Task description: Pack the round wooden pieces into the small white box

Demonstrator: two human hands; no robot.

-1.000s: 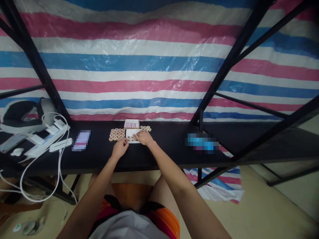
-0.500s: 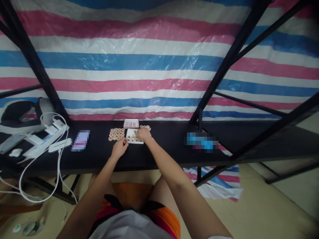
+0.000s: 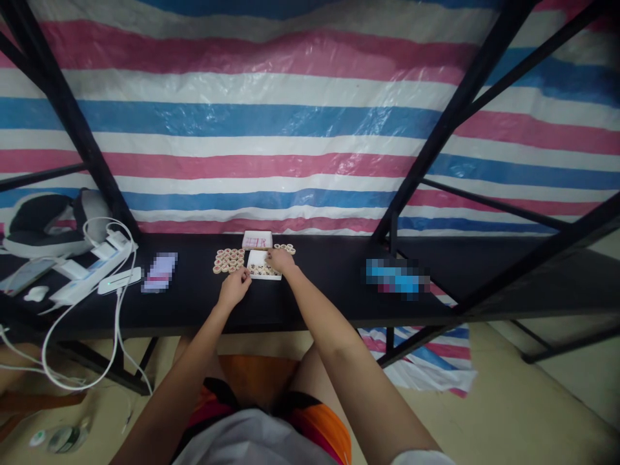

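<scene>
A small white box [image 3: 264, 277] on the black desk holds several round wooden pieces with dark marks. My left hand [image 3: 235, 287] is at the box's near left corner, its fingers drawn together at the edge; whatever they grip is too small to make out. My right hand [image 3: 281, 260] reaches over the box's right side, fingers bent down and closed, their tips partly hidden. Left of the box, round pieces with red marks [image 3: 229, 260] lie in rows. More round pieces [image 3: 287, 248] lie behind my right hand. Behind the box is a white lid [image 3: 257, 239] with red print.
On the left stand a power strip [image 3: 92, 274] with white cables, a grey neck pillow [image 3: 36, 223] and a blurred phone [image 3: 159, 272]. A blurred blue item [image 3: 394, 276] lies at the right. Black metal posts rise on both sides.
The view has shifted slightly, moving the desk items a little to the right. My right hand has drawn back slightly over the box, and its fingers are more bunched. My left hand stays at the corner.
</scene>
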